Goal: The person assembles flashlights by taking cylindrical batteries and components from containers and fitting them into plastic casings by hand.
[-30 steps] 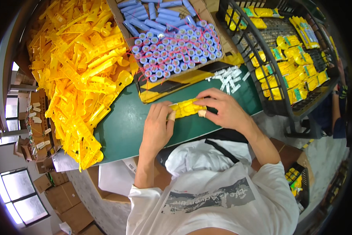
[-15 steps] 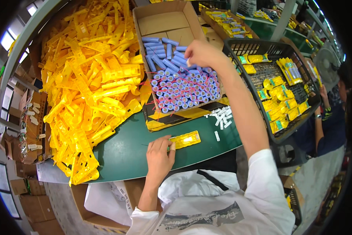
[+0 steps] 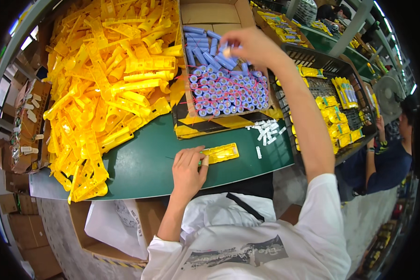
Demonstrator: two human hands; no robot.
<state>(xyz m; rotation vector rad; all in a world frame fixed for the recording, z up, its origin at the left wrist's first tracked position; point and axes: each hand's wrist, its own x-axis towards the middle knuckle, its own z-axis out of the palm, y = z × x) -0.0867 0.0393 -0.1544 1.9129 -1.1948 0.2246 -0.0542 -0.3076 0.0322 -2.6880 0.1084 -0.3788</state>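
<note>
My left hand (image 3: 187, 169) pinches the left end of the yellow plastic trough-shaped holder (image 3: 224, 153) on the green tabletop (image 3: 140, 161), likely to steady it. Right hand (image 3: 251, 46) is over blue cylindrical cells (image 3: 212, 61) in a brown cardboard carton (image 3: 214, 15), fingers curled narrow; can't tell if they're holding one.

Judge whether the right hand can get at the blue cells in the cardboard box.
Yes, most likely: the right hand hangs over the blue cells, and the cardboard box is open on top, with no lid across them.
</note>
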